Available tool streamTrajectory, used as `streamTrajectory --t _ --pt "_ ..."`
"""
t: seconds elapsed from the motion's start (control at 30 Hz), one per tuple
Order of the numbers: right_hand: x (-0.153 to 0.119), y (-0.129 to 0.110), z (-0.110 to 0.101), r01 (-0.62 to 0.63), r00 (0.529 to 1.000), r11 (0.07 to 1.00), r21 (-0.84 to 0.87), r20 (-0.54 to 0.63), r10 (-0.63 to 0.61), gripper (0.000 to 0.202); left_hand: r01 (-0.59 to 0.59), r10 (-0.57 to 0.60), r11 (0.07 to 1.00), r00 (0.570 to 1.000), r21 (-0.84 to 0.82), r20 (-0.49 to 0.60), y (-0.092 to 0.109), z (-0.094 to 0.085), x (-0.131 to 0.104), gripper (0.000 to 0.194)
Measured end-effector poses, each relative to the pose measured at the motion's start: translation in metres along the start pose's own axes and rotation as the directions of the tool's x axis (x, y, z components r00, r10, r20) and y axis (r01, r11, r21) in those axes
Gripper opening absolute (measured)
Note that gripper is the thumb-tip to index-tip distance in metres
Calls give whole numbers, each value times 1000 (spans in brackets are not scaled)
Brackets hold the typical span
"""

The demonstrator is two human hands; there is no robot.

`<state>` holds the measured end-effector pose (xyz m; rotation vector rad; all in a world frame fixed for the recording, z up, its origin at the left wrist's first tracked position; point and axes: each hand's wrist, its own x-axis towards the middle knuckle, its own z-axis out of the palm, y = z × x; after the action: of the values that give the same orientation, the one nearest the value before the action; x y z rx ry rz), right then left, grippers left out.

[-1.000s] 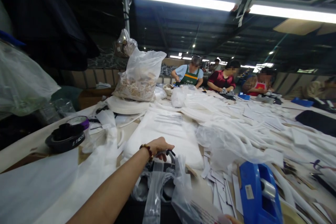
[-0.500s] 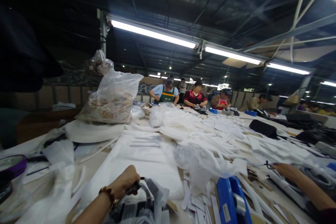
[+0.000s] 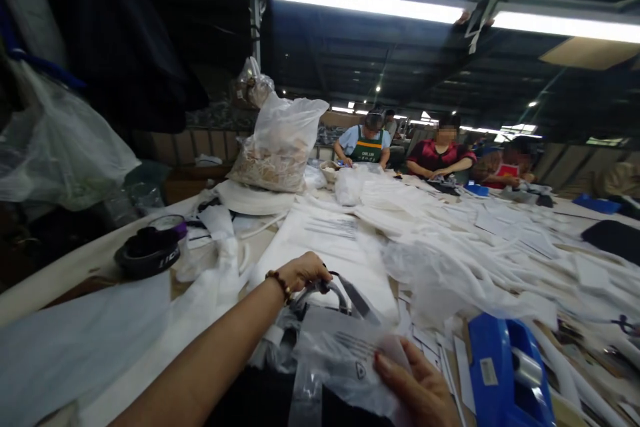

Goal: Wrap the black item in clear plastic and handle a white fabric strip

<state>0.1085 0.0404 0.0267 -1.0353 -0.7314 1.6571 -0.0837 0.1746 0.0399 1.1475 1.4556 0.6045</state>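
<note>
1. A tape dispenser [image 3: 510,373] is set on the table [image 3: 65,267] at the near right.
2. A clear bag [image 3: 345,360] is held just left of it, between the left hand [image 3: 303,272] and the right hand [image 3: 417,390].
3. A sack [image 3: 280,147] is placed far behind the left hand.
4. A round case [image 3: 147,253] is placed at the left.
5. Co-workers [image 3: 367,140] are seated beyond the sack, to its right.

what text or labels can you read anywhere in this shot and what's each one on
"LION", partly cut off: white letters on the black round object.
Green apron chest print: too small to read.
Printed lines on the white sheet: blurred.
Clear bag print and triangle mark: unreadable.
Blue tape dispenser sticker: unreadable.
</note>
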Motion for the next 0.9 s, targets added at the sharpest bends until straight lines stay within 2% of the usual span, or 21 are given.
streamTrajectory --t 0.03,0.1,0.17,0.23,0.37,0.47,0.57,0.67,0.77,0.83,0.9 --pt "7 1 6 16 998 998 -58 60 -12 39 -12 13 1000 1000 -22 8 0 -1 -1 22" --pt "21 8 15 109 991 961 -255 109 -84 31 -41 43 997 999 -65 33 0 -4 -5 22" --pt "31 17 21 199 980 851 -487 108 -168 23 -66 75 991 995 -115 72 -1 -8 -8 21" --pt "38 24 22 230 972 732 -642 111 -208 17 -86 107 980 988 -180 111 -2 -10 -11 20" --pt "43 26 21 225 972 610 -759 129 -197 16 -110 167 928 977 -355 133 -5 -8 -17 19" --pt "44 25 20 215 975 579 -786 138 -174 17 -166 219 868 974 -469 59 -7 -3 -19 24" --pt "43 26 19 234 967 561 -794 130 -219 17 -248 272 817 962 -521 -31 -10 1 -22 25" --pt "44 28 19 251 959 533 -808 132 -252 17 -349 339 788 934 -507 -116 -12 1 -28 28" --pt "45 28 20 236 963 530 -815 122 -240 16 -489 442 774 872 -403 -211 -16 0 -44 27" --pt "46 27 20 226 966 531 -816 117 -231 16 -547 514 788 837 -284 -186 -22 0 -58 22" --pt "46 26 21 222 968 526 -821 118 -224 16 -588 582 796 809 -142 -86 -32 2 -72 20"
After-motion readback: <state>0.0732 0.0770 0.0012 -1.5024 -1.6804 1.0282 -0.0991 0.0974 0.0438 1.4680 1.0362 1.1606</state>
